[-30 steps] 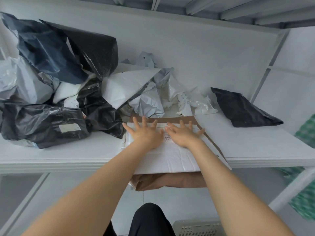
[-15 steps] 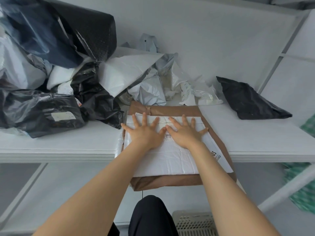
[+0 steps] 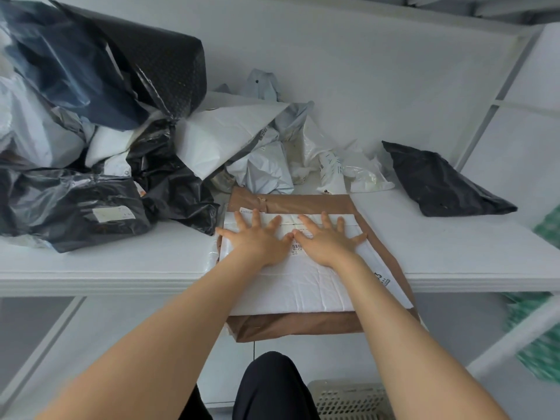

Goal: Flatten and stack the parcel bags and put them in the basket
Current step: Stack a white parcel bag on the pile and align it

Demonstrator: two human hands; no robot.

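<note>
Pressing down flat and splayed, left hand (image 3: pixel 257 239) and right hand (image 3: pixel 328 242) sit side by side on the white bag (image 3: pixel 303 286) mid-frame, its long axis running down toward the basket (image 3: pixel 348 400) at bottom, right hand nearer.

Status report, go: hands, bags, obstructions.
Both open: left hand, right hand press white bag flat. It lies on brown bag, overhanging shelf. Crumpled bags crowd left; basket below.

Both hands (image 3: pixel 292 241) press flat on white parcel bag (image 3: pixel 306 286) atop brown bag (image 3: pixel 303 327).
</note>
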